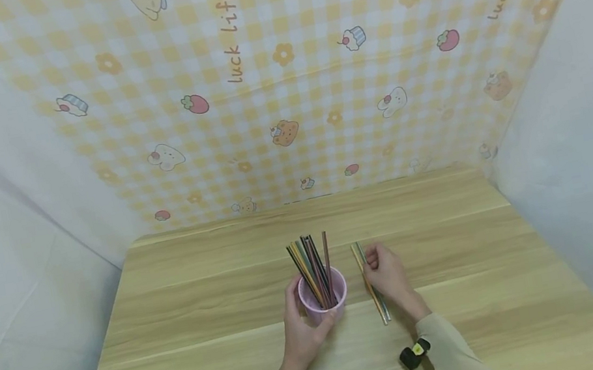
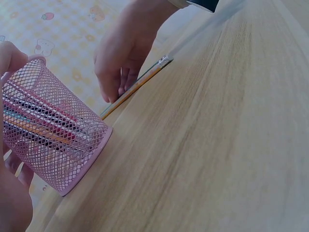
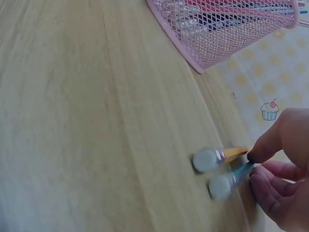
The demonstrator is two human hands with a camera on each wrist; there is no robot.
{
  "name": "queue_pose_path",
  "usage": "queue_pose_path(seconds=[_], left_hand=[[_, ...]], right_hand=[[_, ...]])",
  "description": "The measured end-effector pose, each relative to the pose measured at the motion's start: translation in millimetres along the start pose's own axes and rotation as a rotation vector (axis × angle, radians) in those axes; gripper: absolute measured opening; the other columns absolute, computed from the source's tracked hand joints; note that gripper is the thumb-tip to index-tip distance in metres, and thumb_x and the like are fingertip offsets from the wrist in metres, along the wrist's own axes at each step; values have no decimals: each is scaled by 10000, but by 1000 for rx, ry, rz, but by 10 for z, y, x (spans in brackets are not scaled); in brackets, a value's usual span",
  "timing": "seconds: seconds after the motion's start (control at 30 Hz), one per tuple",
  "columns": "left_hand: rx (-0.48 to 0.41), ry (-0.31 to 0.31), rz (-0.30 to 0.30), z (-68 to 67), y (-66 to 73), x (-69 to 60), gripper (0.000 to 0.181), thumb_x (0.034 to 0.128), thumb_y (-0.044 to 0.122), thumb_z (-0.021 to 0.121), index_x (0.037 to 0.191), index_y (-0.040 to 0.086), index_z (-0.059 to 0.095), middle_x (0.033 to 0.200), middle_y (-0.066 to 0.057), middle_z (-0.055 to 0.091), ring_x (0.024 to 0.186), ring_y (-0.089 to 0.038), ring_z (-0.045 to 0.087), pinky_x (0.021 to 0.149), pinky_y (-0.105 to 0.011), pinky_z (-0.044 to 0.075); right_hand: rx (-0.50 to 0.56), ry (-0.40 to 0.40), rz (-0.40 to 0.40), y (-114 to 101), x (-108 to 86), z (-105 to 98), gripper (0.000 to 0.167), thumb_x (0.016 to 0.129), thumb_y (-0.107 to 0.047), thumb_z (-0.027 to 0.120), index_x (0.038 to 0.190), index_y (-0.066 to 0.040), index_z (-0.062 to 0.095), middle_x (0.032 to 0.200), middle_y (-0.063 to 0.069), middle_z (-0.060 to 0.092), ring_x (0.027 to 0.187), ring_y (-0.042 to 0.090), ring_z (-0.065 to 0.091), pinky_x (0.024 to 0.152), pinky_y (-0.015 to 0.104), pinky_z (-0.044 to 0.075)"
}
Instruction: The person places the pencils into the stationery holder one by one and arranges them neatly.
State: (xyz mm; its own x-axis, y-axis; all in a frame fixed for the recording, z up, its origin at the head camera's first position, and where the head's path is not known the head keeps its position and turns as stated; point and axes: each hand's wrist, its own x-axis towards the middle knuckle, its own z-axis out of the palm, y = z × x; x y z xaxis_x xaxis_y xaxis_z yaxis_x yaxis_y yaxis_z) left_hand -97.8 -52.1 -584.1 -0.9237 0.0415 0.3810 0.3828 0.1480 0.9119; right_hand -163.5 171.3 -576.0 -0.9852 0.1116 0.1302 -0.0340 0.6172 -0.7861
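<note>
My left hand (image 1: 301, 337) grips a pink mesh pen cup (image 2: 53, 130) from its near left side, thumb at the front. Several pencils (image 1: 311, 268) in dark, yellow, green and brownish red lean inside the cup, which stands upright. To the right of it, a yellow pencil (image 3: 233, 153) and a teal-green pencil (image 3: 244, 170) lie side by side on the table, white eraser ends toward me. With thumb and fingertips, my right hand (image 1: 388, 271) pinches the teal-green pencil near its middle; the yellow one lies just left of the fingers.
The wood-grain table (image 1: 202, 294) ends at a yellow checked cloth (image 1: 316, 95) hanging behind. White sheets (image 1: 1, 263) hang on both sides. A dark wrist device (image 1: 414, 354) is on the right sleeve.
</note>
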Motion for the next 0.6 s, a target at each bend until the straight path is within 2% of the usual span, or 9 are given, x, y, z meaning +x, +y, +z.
queue_pose_path(seconds=[0.13,0.4,0.6], left_hand=[[-5,-7,-6,-8,11,1,882,747,169,844,1493,76,383,1424,-138,556,1253,-306,581,1035,-396,530],[-16,-11,-33,-12,26,1,882,747,167,841,1494,76,381,1436,-116,547,1280,-253,561,1066,-369,504],[-21,-13,-33,-15,33,0,884,755,171,843,1501,86,376,1449,-111,539,1295,-260,552,1091,-362,482]], right_hand=[[-68,7,24,-12,3,2,242,788,46,676,1025,31,632,893,122,659,794,201,625,717,311,582],[-149,-14,13,-61,6,-35,201,823,19,673,1019,61,654,873,144,676,785,244,654,704,372,597],[-78,-49,50,-98,55,-102,235,822,10,658,1046,78,673,880,147,704,765,222,662,679,329,597]])
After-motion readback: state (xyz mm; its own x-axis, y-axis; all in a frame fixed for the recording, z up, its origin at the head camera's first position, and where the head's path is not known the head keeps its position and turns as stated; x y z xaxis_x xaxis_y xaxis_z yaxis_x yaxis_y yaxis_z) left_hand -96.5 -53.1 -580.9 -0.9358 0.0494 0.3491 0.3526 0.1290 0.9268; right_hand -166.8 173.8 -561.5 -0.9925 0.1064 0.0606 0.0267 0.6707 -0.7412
